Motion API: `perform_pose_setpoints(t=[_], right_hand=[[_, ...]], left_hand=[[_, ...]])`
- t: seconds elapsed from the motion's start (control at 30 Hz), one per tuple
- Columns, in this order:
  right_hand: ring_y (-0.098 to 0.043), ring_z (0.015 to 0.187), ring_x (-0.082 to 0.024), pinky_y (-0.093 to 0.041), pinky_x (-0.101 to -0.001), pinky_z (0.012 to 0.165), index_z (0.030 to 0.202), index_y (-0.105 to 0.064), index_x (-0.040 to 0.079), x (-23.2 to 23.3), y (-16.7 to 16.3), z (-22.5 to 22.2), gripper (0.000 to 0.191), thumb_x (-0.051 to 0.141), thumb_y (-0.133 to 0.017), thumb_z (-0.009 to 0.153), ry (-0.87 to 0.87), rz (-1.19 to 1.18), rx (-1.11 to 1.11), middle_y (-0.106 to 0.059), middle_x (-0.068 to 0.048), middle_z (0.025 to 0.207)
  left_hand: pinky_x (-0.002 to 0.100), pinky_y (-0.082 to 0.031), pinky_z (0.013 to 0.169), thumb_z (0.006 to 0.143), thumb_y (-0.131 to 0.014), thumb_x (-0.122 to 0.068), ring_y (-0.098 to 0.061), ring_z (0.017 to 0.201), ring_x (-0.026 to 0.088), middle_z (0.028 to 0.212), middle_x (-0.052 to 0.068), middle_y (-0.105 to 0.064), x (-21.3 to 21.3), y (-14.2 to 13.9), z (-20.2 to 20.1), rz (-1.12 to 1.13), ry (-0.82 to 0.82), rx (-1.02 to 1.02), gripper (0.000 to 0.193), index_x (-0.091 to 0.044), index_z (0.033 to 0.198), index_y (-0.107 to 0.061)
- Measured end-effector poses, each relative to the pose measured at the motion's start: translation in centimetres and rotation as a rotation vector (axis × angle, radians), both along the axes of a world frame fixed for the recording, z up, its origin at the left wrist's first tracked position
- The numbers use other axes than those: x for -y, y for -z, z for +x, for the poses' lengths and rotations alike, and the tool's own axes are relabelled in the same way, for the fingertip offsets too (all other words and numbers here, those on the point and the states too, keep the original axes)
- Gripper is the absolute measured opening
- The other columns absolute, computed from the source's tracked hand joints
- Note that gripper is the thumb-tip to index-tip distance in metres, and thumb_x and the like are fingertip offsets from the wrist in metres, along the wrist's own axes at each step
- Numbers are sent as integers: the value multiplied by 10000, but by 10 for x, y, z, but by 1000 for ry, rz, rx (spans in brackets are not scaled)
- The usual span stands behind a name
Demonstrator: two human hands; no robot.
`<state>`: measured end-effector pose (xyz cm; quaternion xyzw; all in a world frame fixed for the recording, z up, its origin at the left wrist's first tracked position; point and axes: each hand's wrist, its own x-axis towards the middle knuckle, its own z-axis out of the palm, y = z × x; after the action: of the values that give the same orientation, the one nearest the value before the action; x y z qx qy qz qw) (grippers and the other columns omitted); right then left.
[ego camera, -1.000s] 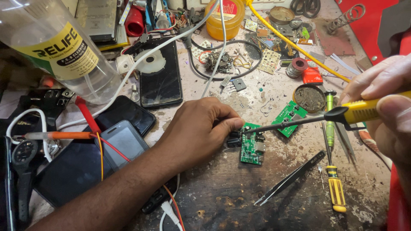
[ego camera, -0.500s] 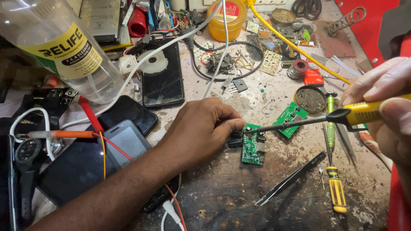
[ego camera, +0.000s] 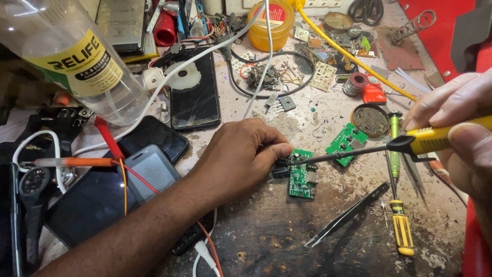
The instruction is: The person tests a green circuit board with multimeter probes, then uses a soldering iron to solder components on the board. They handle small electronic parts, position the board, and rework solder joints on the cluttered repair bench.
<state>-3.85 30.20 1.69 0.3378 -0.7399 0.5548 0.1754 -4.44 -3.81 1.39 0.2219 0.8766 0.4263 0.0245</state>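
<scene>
Two green circuit boards lie on the worn workbench (ego camera: 266, 241): one circuit board (ego camera: 301, 177) near the middle, and a second board (ego camera: 347, 142) just to its right and a little farther. There are three dark phones at the left, one pair of black tweezers (ego camera: 348, 214) and one yellow-handled screwdriver (ego camera: 401, 231) near the right. A round tin (ego camera: 371, 121) holds dark, crusty paste; an amber jar (ego camera: 270, 21) stands far, its content not clear. The left hand (ego camera: 241, 156) has its fingers curled together, pinching the left edge of the middle board. The right hand (ego camera: 461, 131) is clamped on the yellow soldering iron (ego camera: 405, 145), whose tip touches that board's far edge.
</scene>
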Motion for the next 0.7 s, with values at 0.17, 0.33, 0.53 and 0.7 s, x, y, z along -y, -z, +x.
perform_pose_setpoints(t=[0.17, 0.33, 0.53, 0.7], right_hand=[[-662, 737, -152, -612, -324, 758, 1018, -522, 81, 5, -4, -2, 246, 311, -553, 1102, -49, -18, -12, -583, -108, 897], [-647, 733, -156, -616, -331, 744, 1064, -523, 68, 9, -6, 8, 235, 300, -553, 1050, 21, -8, 15, -603, -125, 915], [-668, 713, -144, -618, -305, 721, 1057, -537, 84, -24, 10, -11, 208, 289, -548, 1092, -61, -55, -32, -603, -103, 911], [-621, 737, -167, -574, -313, 714, 1138, -522, 61, -56, 32, -33, 242, 303, -520, 1129, 48, -194, 12, -571, -112, 895]], left_hand=[[390, -577, 745, 874, -721, -290, -763, 826, 253, 905, 112, -772, 0, 1, 0, -1, 1, 9, 218, -101, 944, -805], [393, -574, 749, 871, -727, -280, -759, 832, 259, 901, 115, -772, 0, 1, -1, 1, 5, -21, 212, -96, 936, -809], [387, -577, 747, 867, -726, -282, -763, 823, 252, 903, 109, -772, 0, 1, -1, -5, 2, 5, 210, -102, 940, -805], [386, -579, 750, 868, -723, -272, -761, 829, 256, 909, 114, -772, 0, 1, 0, 6, 7, -6, 204, -106, 950, -809]])
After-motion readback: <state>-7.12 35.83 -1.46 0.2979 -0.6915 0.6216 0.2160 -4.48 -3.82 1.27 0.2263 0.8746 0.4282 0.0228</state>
